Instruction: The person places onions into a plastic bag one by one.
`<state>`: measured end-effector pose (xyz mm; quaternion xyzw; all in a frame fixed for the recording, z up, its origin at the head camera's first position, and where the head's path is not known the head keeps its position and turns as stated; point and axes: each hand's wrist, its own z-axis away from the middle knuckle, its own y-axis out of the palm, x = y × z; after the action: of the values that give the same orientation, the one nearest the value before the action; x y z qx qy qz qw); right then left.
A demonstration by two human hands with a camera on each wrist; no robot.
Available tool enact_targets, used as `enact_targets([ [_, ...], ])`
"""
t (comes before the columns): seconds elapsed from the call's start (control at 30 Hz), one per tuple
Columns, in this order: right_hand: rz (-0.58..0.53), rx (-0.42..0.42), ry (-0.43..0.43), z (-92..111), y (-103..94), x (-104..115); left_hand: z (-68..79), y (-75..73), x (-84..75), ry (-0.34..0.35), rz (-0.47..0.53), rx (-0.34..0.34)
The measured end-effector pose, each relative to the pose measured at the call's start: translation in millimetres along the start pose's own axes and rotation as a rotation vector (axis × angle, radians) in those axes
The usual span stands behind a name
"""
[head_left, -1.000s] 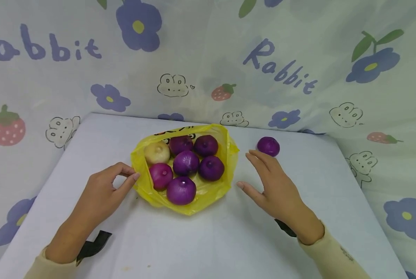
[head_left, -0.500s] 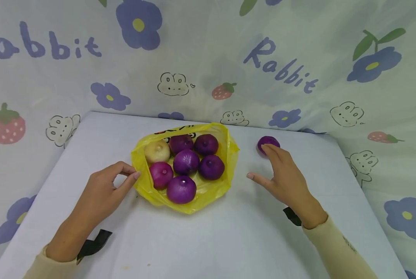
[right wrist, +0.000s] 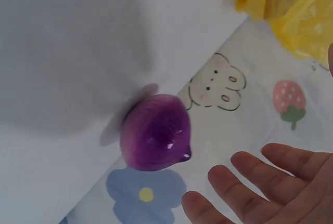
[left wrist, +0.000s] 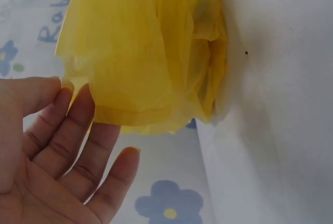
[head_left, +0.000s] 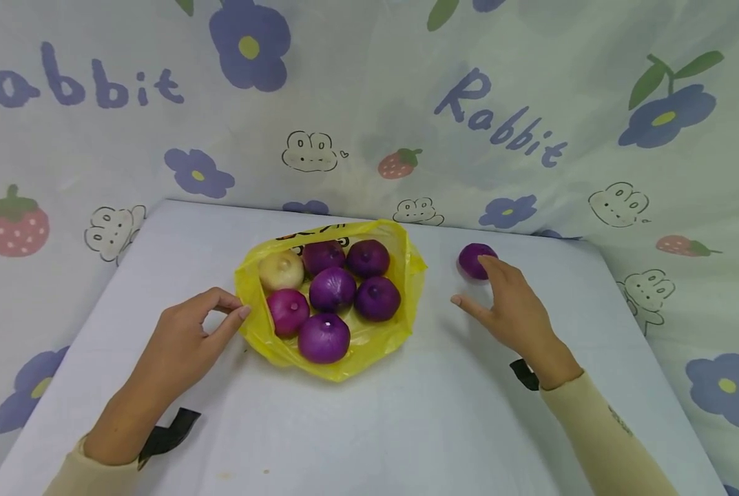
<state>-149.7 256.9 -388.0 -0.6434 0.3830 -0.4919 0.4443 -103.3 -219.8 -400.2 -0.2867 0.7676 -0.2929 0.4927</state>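
A yellow plastic bag (head_left: 338,368) stands wide-mouthed on the table, holding several purple onions (head_left: 377,299) and one pale onion (head_left: 281,270). My left hand (head_left: 186,337) pinches the bag's left rim between thumb and index finger; in the left wrist view its other fingers spread beside the yellow plastic (left wrist: 130,47). To the right of the bag, a single purple onion (head_left: 473,260) lies on the table. My right hand (head_left: 518,313) hovers just in front of that onion, thumb and fingers apart. In the right wrist view, a gap separates its fingers from the purple onion (right wrist: 156,133).
A white cloth covers the table (head_left: 357,434). Behind it hangs a curtain (head_left: 369,83) printed with flowers, rabbits and strawberries, meeting the table's back edge close behind the bag and the lone onion. Black straps (head_left: 169,434) hang under both wrists.
My right hand has moved right and slightly forward, from beside the bag to the lone onion. My left hand keeps its pinch on the bag, and the onions have not moved.
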Motion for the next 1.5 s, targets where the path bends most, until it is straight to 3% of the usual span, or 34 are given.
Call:
enact_targets([
  [0.8, -0.001, -0.006, 0.066, -30.6, 9.7, -36.2, 1.8, 0.2, 1.0, -0.040, 0.008, 0.025],
  [1.33, -0.054, 0.100, 0.177, -48.7, 14.6, -51.4, -0.9, 2.7, 2.7, 0.026, 0.017, 0.003],
  [1.5, -0.068, 0.101, 0.186, -54.6, 19.0, -53.4, 0.5, 2.3, 2.8, -0.002, 0.013, 0.010],
])
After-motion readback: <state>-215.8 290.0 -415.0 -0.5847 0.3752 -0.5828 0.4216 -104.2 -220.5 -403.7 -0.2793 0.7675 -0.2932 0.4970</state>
